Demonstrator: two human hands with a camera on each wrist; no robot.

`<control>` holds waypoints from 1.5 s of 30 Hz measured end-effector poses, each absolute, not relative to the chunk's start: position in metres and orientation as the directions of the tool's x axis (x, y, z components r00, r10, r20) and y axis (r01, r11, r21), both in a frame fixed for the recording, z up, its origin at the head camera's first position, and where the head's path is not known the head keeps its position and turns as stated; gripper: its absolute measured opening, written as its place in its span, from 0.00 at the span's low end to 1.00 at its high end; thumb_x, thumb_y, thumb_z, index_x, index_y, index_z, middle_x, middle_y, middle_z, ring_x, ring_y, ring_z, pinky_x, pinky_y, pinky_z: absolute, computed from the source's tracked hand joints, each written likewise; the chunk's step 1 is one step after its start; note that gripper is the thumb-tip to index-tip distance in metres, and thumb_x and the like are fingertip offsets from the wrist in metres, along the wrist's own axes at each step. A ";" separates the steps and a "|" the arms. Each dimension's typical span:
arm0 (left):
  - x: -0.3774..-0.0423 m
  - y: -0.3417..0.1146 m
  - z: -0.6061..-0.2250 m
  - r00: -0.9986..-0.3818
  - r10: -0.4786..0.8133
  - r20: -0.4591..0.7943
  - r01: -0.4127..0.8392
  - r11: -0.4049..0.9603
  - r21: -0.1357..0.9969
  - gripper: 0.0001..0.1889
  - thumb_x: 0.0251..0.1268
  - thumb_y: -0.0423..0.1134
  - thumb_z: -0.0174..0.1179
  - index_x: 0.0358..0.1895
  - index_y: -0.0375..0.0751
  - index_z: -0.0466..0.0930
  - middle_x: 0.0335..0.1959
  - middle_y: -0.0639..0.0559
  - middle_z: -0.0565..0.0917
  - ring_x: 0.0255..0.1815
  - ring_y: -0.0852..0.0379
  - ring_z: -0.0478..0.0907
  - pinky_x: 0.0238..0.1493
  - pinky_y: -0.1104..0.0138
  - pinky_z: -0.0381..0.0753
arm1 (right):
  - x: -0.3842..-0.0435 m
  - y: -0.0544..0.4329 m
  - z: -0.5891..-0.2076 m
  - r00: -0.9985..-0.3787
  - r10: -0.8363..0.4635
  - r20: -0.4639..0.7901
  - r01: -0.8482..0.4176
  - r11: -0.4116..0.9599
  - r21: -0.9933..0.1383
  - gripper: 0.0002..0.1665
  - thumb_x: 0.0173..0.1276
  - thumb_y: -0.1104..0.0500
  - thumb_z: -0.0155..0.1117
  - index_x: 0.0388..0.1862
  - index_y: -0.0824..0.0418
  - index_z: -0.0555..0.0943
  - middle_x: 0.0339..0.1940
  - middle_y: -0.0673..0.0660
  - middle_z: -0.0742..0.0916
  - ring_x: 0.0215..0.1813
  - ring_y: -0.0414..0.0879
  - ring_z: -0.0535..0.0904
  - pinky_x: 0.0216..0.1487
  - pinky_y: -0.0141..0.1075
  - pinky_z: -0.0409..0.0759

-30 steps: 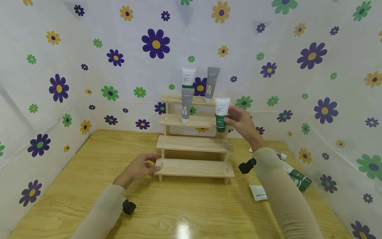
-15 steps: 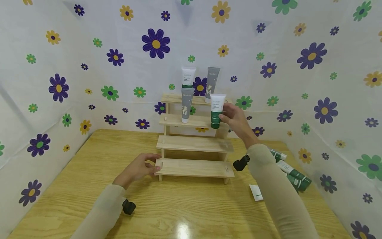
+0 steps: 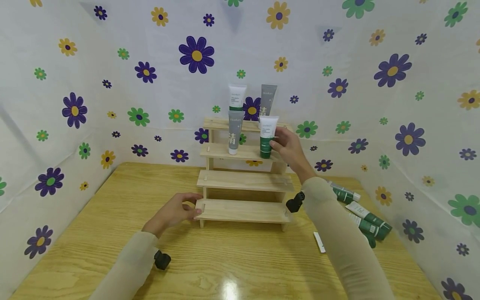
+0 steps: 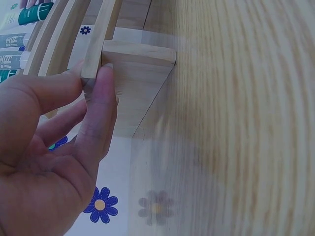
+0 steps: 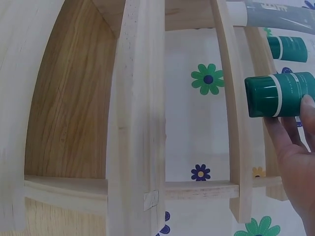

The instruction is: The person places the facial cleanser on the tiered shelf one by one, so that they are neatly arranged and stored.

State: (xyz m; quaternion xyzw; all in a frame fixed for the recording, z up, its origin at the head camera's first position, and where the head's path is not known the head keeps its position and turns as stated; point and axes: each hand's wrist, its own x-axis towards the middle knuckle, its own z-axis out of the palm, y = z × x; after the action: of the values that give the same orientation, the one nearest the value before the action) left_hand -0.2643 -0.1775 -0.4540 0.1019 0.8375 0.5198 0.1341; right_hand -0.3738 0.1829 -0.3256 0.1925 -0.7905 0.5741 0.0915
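Shelving of square-edged wood is pinched by the left hand, a glossy flat-topped tube by the right hand.

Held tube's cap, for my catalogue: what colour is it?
The cap is green, clearest in the right wrist view.

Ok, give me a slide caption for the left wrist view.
Left grip pinching the end of a wooden shelf, tubes at upper left and table at right.

I have room above the lower shelves; the front grey tube blocks the right hand's way left, the rear grey tube its way back.
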 end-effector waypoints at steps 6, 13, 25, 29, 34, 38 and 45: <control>-0.265 -0.178 -0.455 -0.943 0.314 -0.111 0.041 0.438 0.898 0.27 0.71 0.34 0.66 0.71 0.35 0.73 0.58 0.36 0.79 0.40 0.56 0.86 0.44 0.59 0.91 | -0.378 0.177 -0.326 -0.900 -0.196 0.390 -0.429 0.242 -0.870 0.26 0.76 0.75 0.54 0.72 0.69 0.70 0.72 0.68 0.78 0.73 0.64 0.75 0.78 0.53 0.71; -0.265 -0.178 -0.456 -0.943 0.319 -0.098 0.053 0.435 0.899 0.26 0.71 0.33 0.66 0.70 0.33 0.73 0.58 0.35 0.79 0.40 0.55 0.86 0.44 0.59 0.91 | -0.378 0.174 -0.326 -0.903 -0.189 0.385 -0.421 0.228 -0.878 0.27 0.76 0.75 0.54 0.72 0.69 0.70 0.72 0.68 0.78 0.73 0.64 0.75 0.77 0.53 0.72; -0.265 -0.178 -0.456 -0.941 0.326 -0.088 0.067 0.435 0.898 0.27 0.71 0.34 0.66 0.70 0.34 0.73 0.57 0.36 0.79 0.38 0.56 0.87 0.44 0.58 0.90 | -0.380 0.175 -0.329 -0.901 -0.191 0.388 -0.428 0.255 -0.867 0.28 0.76 0.75 0.54 0.73 0.67 0.70 0.73 0.67 0.77 0.73 0.63 0.75 0.77 0.52 0.72; -0.265 -0.178 -0.455 -0.943 0.320 -0.095 0.058 0.438 0.897 0.26 0.71 0.34 0.66 0.70 0.34 0.73 0.57 0.36 0.80 0.39 0.56 0.87 0.44 0.58 0.90 | -0.379 0.175 -0.328 -0.901 -0.200 0.385 -0.427 0.252 -0.868 0.28 0.76 0.74 0.55 0.73 0.66 0.70 0.74 0.67 0.77 0.74 0.63 0.75 0.77 0.52 0.73; -0.264 -0.177 -0.455 -0.943 0.316 -0.100 0.051 0.436 0.899 0.27 0.71 0.34 0.66 0.70 0.33 0.73 0.57 0.36 0.79 0.39 0.56 0.87 0.44 0.59 0.90 | -0.380 0.175 -0.329 -0.903 -0.205 0.378 -0.420 0.238 -0.876 0.28 0.75 0.75 0.55 0.73 0.67 0.70 0.73 0.68 0.77 0.74 0.63 0.75 0.77 0.53 0.72; -0.264 -0.177 -0.455 -0.945 0.311 -0.102 0.045 0.434 0.900 0.26 0.71 0.33 0.66 0.70 0.33 0.73 0.57 0.36 0.79 0.40 0.56 0.87 0.44 0.59 0.90 | -0.382 0.176 -0.331 -0.907 -0.206 0.369 -0.412 0.241 -0.879 0.28 0.75 0.75 0.54 0.73 0.68 0.69 0.74 0.67 0.77 0.74 0.63 0.74 0.78 0.52 0.72; -0.265 -0.176 -0.455 -0.946 0.306 -0.105 0.042 0.437 0.899 0.26 0.70 0.33 0.66 0.70 0.34 0.74 0.57 0.36 0.79 0.40 0.56 0.86 0.44 0.59 0.90 | -0.380 0.177 -0.329 -0.909 -0.215 0.357 -0.405 0.255 -0.878 0.29 0.76 0.74 0.54 0.75 0.65 0.68 0.75 0.66 0.76 0.74 0.62 0.74 0.78 0.53 0.71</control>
State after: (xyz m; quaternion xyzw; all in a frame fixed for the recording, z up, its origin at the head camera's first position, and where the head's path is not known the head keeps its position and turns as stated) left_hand -0.2646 -0.1764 -0.4553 0.1038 0.8380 0.5203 0.1272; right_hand -0.3803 0.1766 -0.3289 0.1966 -0.7879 0.5777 0.0821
